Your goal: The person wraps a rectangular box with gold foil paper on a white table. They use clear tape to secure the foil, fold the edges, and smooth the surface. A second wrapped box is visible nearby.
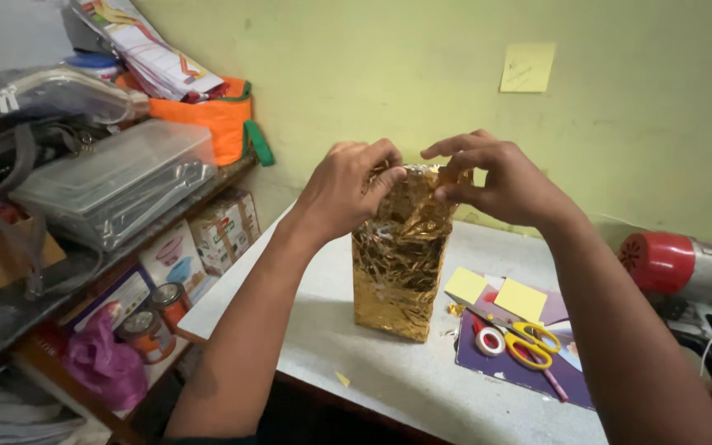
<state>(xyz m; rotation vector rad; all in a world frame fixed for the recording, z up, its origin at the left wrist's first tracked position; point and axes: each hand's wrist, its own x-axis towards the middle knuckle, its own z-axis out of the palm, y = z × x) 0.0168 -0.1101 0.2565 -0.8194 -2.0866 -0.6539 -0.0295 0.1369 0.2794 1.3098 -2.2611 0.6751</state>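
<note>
One tall box wrapped in crinkled gold foil (397, 264) stands upright on the grey bench (372, 371), and the left hand (348, 185) and right hand (500, 177) both pinch the foil folds at its top. Just right of it lie two yellow note pads (521, 298), one pair of yellow-handled scissors (525, 336) and one tape roll (490, 340) on a purple sheet (529, 371). One yellow sticky note (527, 67) hangs on the green wall (356, 74), and the bench stays open toward its near-left edge.

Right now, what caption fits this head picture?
Left hand and right hand pinch the top of a gold-wrapped box.
</note>
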